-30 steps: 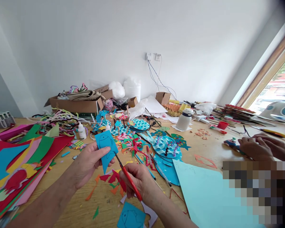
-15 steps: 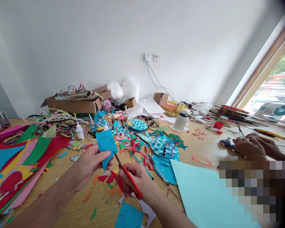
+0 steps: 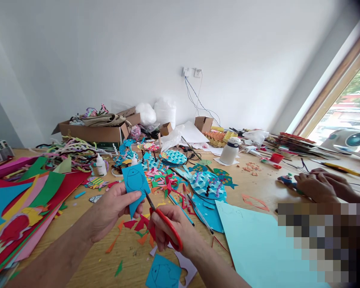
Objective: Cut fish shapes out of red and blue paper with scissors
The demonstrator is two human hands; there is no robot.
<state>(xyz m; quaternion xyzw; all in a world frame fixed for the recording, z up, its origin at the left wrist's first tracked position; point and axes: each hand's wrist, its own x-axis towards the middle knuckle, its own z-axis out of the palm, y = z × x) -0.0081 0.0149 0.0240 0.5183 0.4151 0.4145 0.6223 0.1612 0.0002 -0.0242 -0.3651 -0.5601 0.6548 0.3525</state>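
My left hand (image 3: 114, 208) pinches a small blue paper (image 3: 135, 184) with a fish outline drawn on it, held upright above the table. My right hand (image 3: 171, 230) grips red-handled scissors (image 3: 163, 224), whose blades meet the paper's right edge. Below my hands lie red and orange paper scraps (image 3: 139, 228) and another blue square with a fish drawing (image 3: 163, 274) at the near edge.
A stack of coloured paper sheets (image 3: 21, 200) lies at the left. A large light-blue sheet (image 3: 252, 244) lies at the right. Finished blue paper fish (image 3: 208, 186), a glue bottle (image 3: 100, 165) and a cardboard box (image 3: 93, 132) crowd the middle. Another person's hands (image 3: 318, 186) work at the right.
The scissor handles have spread wider in my right hand. The blue paper has shifted slightly in my left hand.
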